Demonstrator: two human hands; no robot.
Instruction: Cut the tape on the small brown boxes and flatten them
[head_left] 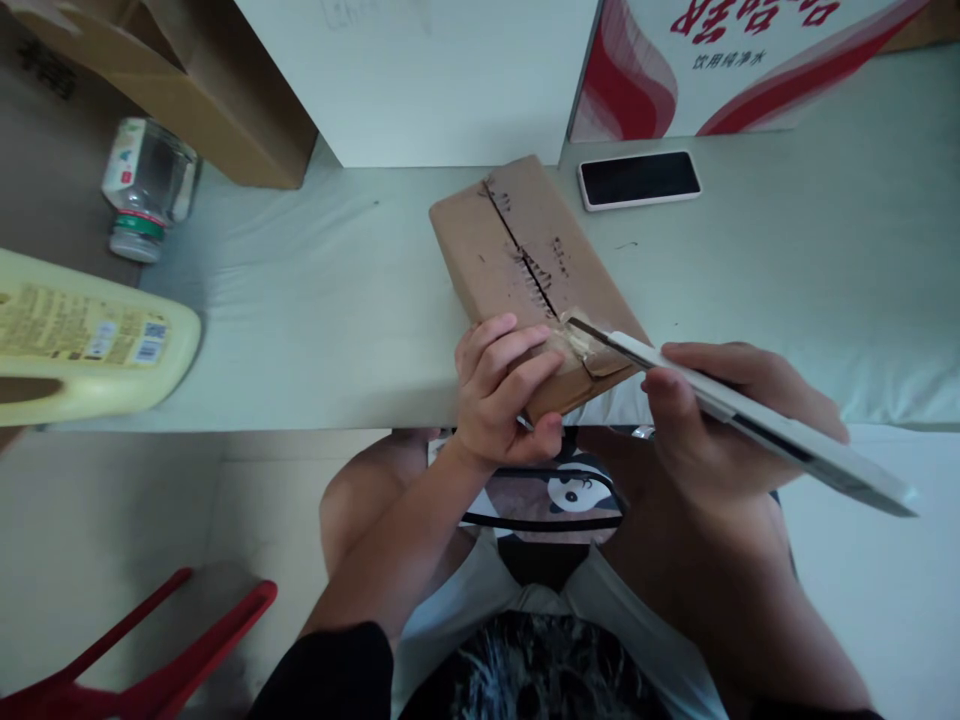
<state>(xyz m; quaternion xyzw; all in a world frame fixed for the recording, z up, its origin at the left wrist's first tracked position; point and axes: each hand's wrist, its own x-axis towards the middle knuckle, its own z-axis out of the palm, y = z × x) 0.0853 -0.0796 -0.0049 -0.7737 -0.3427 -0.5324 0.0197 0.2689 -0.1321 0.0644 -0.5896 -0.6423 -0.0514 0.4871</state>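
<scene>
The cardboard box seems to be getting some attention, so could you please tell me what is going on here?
The person's left hand rests over the near left part of the cardboard box, while the right hand holds a white cutter knife, its blade tip at the clear tape near the close end. Beyond it, the seam shows a dark gap, but the top flaps lie flat.
</scene>
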